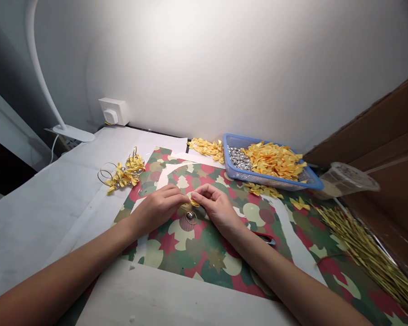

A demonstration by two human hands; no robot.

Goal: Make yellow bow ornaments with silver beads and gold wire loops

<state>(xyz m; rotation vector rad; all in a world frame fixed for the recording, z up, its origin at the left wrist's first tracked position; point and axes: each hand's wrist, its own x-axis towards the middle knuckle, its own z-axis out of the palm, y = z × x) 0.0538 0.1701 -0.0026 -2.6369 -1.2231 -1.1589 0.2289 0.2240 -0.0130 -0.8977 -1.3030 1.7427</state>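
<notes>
Over the patterned mat, my left hand (161,206) and my right hand (219,210) meet with their fingertips pinched together. Between them is a small yellow ribbon bow (195,203), partly covered by the fingers. Just below it hangs or lies a silver bell (190,215) with a thin looped wire around it. Whether the bell is fastened to the bow I cannot tell. Left of my hands, a cluster of yellow bows with bells and wire loops (122,176) rests on the white sheet.
A blue basket (274,180) holds silver bells (240,158) and yellow bows (275,160). More bows (207,148) lie beside it. Red-handled snips (267,238) sit behind my right forearm. Greenish stems (363,249) and a clear plastic cup (347,179) are at right; a white lamp (42,81) stands left.
</notes>
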